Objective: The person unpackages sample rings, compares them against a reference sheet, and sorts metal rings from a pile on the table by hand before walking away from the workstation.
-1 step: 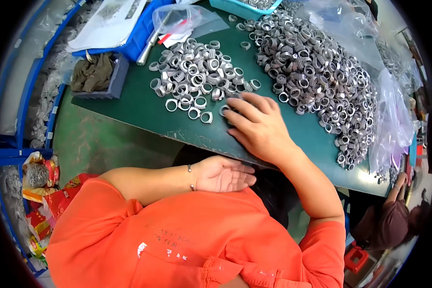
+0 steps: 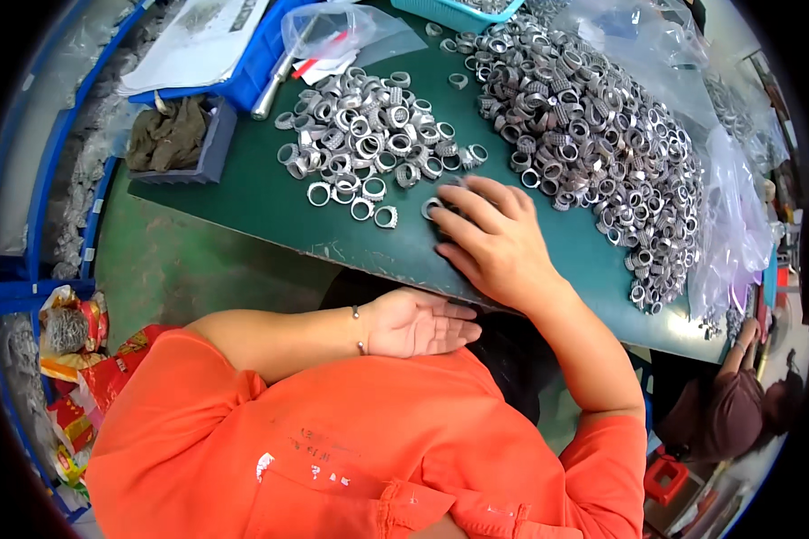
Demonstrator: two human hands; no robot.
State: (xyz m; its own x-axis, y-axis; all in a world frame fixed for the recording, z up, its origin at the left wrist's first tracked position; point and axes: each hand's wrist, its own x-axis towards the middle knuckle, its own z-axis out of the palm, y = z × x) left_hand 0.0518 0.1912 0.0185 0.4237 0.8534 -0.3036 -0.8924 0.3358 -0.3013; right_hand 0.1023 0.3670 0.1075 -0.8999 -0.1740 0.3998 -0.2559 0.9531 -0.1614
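Note:
My right hand [image 2: 502,242] lies over the green table [image 2: 279,216] near its front edge, palm down, with its fingers apart and slightly bent. A silver-grey metal ring [image 2: 431,207] lies on the table at its fingertips; whatever is under the fingers is hidden. My left hand [image 2: 422,325] rests palm up just below the table edge, fingers stretched out and nothing in the palm. Beyond the right hand, to the left, lies a smaller heap of metal rings [image 2: 360,135]. A much larger, darker heap of rings [image 2: 593,126] spreads to the right.
A grey bin with a brown cloth [image 2: 166,135] stands at the table's left end, beside a blue tray [image 2: 252,67] with papers. Clear plastic bags [image 2: 733,216] lie along the right side. A turquoise basket [image 2: 458,16] stands at the back. Another person [image 2: 719,413] is at far right.
My right hand has shifted slightly to the right, and the ring at its fingertips has moved right with it. My left hand stays palm up in nearly the same place.

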